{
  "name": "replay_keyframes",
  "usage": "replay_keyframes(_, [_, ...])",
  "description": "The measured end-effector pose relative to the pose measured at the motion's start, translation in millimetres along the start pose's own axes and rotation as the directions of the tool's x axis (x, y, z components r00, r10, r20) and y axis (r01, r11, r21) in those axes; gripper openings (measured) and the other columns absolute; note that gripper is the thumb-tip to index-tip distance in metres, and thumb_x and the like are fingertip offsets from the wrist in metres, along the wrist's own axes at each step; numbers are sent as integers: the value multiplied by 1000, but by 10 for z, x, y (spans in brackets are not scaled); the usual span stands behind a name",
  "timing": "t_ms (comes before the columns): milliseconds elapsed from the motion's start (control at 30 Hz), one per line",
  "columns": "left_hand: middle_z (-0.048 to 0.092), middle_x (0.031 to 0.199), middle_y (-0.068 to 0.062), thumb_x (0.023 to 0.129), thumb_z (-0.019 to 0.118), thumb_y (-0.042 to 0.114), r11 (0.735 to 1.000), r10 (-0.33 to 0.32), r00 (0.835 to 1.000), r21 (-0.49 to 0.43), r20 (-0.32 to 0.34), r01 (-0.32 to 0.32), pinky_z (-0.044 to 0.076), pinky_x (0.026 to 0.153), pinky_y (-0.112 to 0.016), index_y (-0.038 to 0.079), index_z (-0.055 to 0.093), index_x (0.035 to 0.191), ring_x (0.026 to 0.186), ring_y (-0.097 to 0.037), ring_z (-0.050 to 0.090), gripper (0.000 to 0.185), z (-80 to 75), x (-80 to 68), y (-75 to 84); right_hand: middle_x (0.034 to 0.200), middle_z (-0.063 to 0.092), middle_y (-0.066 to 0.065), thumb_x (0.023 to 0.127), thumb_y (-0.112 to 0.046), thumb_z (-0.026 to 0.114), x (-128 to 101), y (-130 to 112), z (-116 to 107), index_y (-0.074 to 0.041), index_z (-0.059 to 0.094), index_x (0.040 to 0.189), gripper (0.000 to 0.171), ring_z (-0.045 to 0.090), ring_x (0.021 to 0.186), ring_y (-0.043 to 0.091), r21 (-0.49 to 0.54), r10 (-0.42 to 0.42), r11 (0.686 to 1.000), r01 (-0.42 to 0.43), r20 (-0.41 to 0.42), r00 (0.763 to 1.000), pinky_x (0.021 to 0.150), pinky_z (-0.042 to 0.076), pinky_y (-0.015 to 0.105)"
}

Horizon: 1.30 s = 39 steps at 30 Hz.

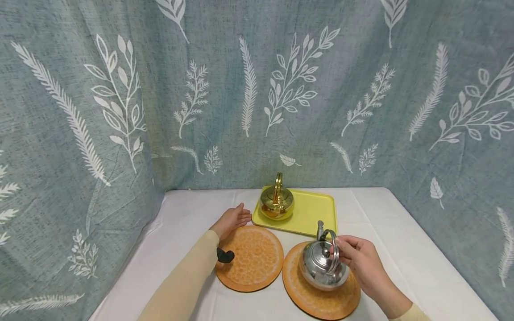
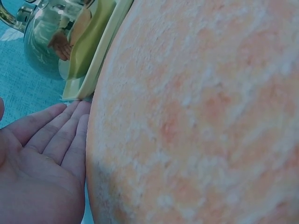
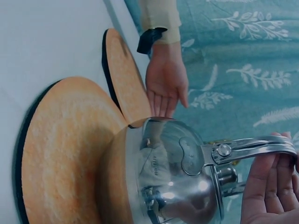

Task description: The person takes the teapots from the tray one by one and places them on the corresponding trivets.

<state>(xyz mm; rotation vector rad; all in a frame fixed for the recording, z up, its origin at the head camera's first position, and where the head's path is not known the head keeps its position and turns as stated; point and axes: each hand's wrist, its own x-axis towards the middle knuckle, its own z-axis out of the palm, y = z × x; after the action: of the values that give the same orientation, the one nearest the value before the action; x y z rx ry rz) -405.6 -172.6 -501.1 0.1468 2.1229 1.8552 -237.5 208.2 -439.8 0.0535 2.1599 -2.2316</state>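
Right grip [image 1: 359,258] curled round silver kettle [image 1: 323,267] handle; left grip [image 2: 42,158] flat, fingers straight.

Right hand [image 1: 363,261] gripped the handle of the silver kettle [image 1: 323,265], which sat on the right mat [image 1: 317,298]. Left hand [image 1: 233,220] lay open, palm up, fingers straight, at the far edge of the left mat [image 1: 250,261]; that mat was bare. The mats lay just beside each other on the desk [image 1: 401,240]. Gold kettle [image 1: 276,201] stood upright on the left part of the yellow tray [image 1: 315,214], behind both mats. Leaf-print curtain [image 1: 257,89] behind.
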Motion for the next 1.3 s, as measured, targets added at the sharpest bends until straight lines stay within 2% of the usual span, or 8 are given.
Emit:
replay_keyframes(267, [46,159,-35,123,27,38,1000,-2,1000,-16,10,3,41,124,-47,-20,39,157,150,-42,46,68,-8,9,-3,93,76,10,113,-9,61,-12,61,-3,17,69,119,28,74,86,16,15,-36,999,36,-12,999,79,65,29])
replay_keyframes(467, [46,159,-35,123,27,38,1000,-3,1000,-11,18,3,41,124,-46,-19,39,157,150,-42,46,68,-9,12,3,93,76,10,113,-11,62,-17,56,5,17,69,122,30,73,87,16,-19,-33,999,32,-30,999,78,65,28])
replay_keyframes(733, [46,159,-35,123,27,37,1000,-8,1000,-13,13,8,42,124,-46,-20,41,156,150,-42,47,67,-15,19,-8,97,75,9,113,-14,63,-15,41,-30,14,70,121,30,72,88,15,-2,-21,1000,21,-14,1000,80,64,28])
replay_keyframes(933, [45,159,-36,123,26,36,1000,5,1000,0,27,-5,40,125,-47,-21,40,155,150,-43,46,67,5,6,-42,94,75,11,112,-17,65,-16,19,-135,15,70,120,33,74,83,19,-45,-35,998,31,-82,996,77,66,30])
replay_keyframes(1133, [46,160,-35,123,26,38,1000,-13,1000,6,28,13,41,124,-46,-20,40,156,150,-42,46,68,-5,-23,-38,95,76,8,113,-23,65,55,-128,-314,15,67,123,39,75,82,18,-91,-44,995,36,-89,995,77,66,29])
replay_keyframes(1300, [43,161,-35,123,25,38,1000,0,999,15,40,0,39,125,-46,-20,39,157,151,-43,45,69,-28,-22,6,99,76,5,114,-28,64,191,-367,-411,17,61,132,48,76,88,16,-157,-87,984,79,-50,995,83,65,28])
